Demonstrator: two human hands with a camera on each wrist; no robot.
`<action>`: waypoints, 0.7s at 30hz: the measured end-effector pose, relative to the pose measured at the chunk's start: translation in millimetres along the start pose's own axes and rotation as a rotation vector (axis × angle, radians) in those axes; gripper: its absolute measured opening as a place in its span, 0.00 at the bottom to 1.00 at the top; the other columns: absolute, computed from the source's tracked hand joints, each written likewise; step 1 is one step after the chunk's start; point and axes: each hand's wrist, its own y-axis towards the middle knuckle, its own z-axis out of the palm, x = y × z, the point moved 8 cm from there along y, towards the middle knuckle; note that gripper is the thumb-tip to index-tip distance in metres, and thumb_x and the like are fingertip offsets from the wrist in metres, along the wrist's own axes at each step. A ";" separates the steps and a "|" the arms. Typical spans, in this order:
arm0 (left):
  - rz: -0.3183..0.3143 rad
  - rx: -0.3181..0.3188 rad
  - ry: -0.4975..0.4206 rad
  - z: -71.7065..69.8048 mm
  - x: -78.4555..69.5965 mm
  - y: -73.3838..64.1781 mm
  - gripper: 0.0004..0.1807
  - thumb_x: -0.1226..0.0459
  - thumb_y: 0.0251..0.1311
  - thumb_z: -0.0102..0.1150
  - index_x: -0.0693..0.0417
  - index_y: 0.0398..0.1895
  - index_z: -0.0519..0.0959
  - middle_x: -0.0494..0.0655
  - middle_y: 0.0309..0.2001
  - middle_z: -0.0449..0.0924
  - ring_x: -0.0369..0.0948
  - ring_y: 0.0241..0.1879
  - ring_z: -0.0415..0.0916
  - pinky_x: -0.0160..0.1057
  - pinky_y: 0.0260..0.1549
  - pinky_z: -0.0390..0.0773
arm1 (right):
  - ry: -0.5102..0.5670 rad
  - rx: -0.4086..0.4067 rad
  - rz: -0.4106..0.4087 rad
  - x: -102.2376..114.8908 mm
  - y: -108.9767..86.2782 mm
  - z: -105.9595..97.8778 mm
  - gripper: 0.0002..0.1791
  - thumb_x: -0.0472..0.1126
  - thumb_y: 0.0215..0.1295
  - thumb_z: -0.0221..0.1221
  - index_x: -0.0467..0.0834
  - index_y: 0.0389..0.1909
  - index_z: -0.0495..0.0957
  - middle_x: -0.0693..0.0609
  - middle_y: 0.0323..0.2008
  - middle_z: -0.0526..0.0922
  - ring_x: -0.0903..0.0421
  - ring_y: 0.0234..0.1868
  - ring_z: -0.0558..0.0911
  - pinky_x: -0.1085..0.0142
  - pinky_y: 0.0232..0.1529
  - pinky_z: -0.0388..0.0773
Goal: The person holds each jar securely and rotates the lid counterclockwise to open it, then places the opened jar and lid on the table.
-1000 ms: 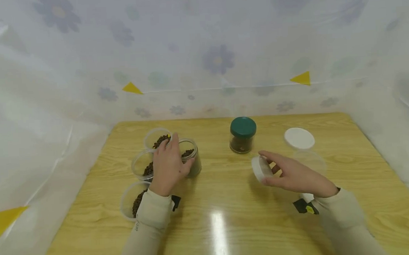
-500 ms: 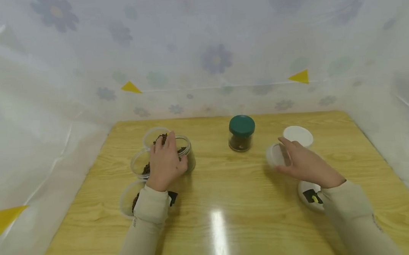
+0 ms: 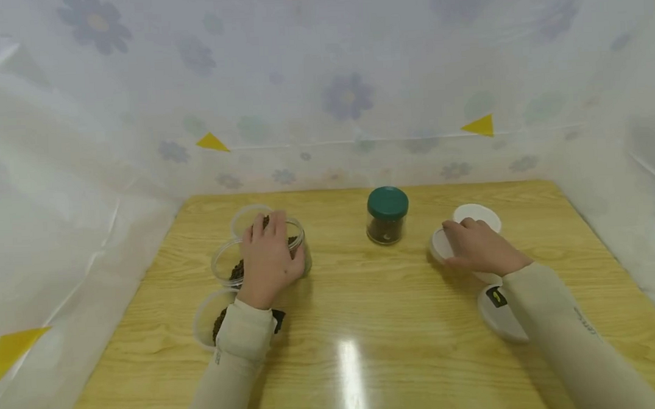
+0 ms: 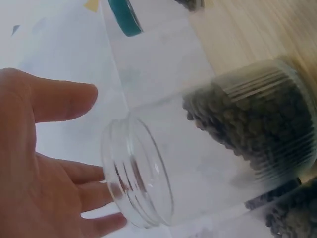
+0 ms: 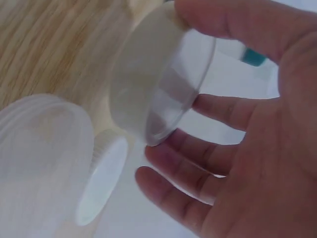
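Note:
In the head view my left hand is over the open glass jar, its fingers extended. The left wrist view shows the fingertips right at the rim of the jar, thumb apart; dark bean-like pieces partly fill it. My right hand holds a shallow round white plastic dish between thumb and fingertips. In the right wrist view the dish is tilted low over the table, its hollow side toward the palm.
A green-lidded jar of dark contents stands at the back middle. Clear tubs with similar pieces line the left. A white lid lies behind the right hand; another pale round piece lies under the forearm. Translucent tubs are nearby.
My right hand has moved right with the white dish and lowered it toward the table, near the white lid. My left hand stays by the jar, which has shifted slightly left.

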 end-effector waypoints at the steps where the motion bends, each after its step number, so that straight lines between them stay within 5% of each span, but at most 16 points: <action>1: 0.019 -0.009 -0.002 -1.1 -3.6 -0.2 0.39 0.50 0.64 0.56 0.61 0.74 0.61 0.60 0.68 0.70 0.62 0.72 0.58 0.65 0.68 0.60 | -0.010 0.002 -0.004 -1.3 4.1 1.6 0.43 0.51 0.59 0.66 0.31 0.69 0.63 0.26 0.57 0.74 0.28 0.54 0.74 0.38 0.54 0.72; 7: 0.112 -0.030 -0.052 -7.5 -24.4 -2.1 0.39 0.51 0.65 0.59 0.61 0.74 0.61 0.59 0.70 0.68 0.61 0.75 0.53 0.64 0.72 0.56 | -0.033 0.036 0.018 -8.0 24.1 11.1 0.41 0.48 0.57 0.65 0.33 0.69 0.65 0.27 0.58 0.73 0.27 0.56 0.71 0.38 0.51 0.72; 21: 0.131 -0.001 -0.083 -2.8 -32.9 -6.5 0.37 0.53 0.66 0.60 0.60 0.73 0.62 0.59 0.69 0.69 0.59 0.76 0.52 0.62 0.73 0.54 | -0.052 0.039 0.052 -19.6 30.7 25.9 0.38 0.45 0.55 0.63 0.36 0.68 0.68 0.29 0.61 0.72 0.27 0.59 0.68 0.36 0.45 0.72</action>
